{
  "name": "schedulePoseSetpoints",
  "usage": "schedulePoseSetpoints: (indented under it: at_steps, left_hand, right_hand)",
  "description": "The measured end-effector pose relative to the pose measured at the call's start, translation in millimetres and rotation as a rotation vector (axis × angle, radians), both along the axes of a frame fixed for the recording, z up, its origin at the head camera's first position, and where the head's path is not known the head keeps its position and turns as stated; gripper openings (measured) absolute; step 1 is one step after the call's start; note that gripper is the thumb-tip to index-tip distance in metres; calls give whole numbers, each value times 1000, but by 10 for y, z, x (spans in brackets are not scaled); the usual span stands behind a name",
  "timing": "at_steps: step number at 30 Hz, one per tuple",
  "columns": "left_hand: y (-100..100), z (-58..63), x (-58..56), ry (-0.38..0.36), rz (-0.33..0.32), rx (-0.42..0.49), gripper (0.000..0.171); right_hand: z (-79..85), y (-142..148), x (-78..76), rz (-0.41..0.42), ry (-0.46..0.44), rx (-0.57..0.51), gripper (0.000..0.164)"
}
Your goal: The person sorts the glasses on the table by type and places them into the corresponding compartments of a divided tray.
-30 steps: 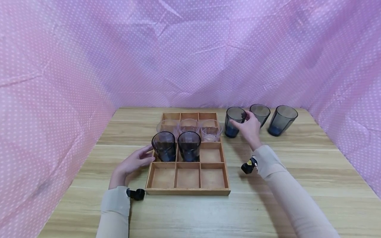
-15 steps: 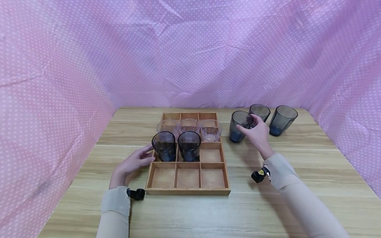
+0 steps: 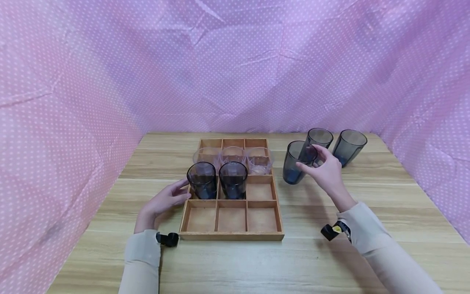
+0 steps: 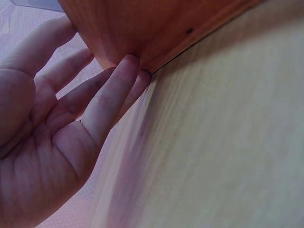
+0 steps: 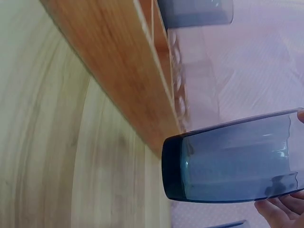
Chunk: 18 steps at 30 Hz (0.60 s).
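Observation:
My right hand [image 3: 328, 171] pinches a smoky blue-grey drinking glass [image 3: 293, 173] near its rim, thumb on one side and fingers on the other. In the right wrist view this glass [image 5: 228, 164] has its thick dark base toward the wooden divided tray [image 5: 114, 57], whose right side it faces. Two dark glasses, a left one [image 3: 202, 183] and a right one [image 3: 233, 183], sit in the tray's row second from the front. My left hand [image 3: 163, 202] lies at the tray's left side. In the left wrist view its extended fingers [image 4: 107, 102] touch the tray wall [image 4: 156, 28].
Behind the dark glasses, three clear cups [image 3: 260, 161] stand in a row in the tray. Two more smoky glasses, one nearer [image 3: 319, 136] and one farther right [image 3: 348, 149], are at the table's back right. A pink dotted cloth [image 3: 235, 73] hangs around the wooden table [image 3: 235, 265].
My right hand has drawn the held glass toward me and slightly right, away from the back glasses. The left hand and the tray have stayed in place.

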<state>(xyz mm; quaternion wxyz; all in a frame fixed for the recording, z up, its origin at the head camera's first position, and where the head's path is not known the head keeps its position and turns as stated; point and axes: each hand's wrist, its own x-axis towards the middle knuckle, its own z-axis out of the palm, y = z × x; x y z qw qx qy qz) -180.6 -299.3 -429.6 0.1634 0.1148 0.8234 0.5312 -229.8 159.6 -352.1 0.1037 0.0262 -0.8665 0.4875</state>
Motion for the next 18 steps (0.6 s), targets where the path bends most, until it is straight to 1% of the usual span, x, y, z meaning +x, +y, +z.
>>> schedulePoseSetpoints:
  at_steps: [8, 14, 18]
  left_hand:
    - [-4, 16, 14, -5, 0, -1, 70]
    - [-1, 28, 17, -14, 3, 2, 71]
    - [3, 32, 14, -22, 6, 6, 71]
  right_hand:
    - [98, -74, 135, 52, -26, 12, 71]
    - [143, -165, 187, 84, -23, 1, 71]
    - [165, -234, 212, 112, -31, -24, 71]
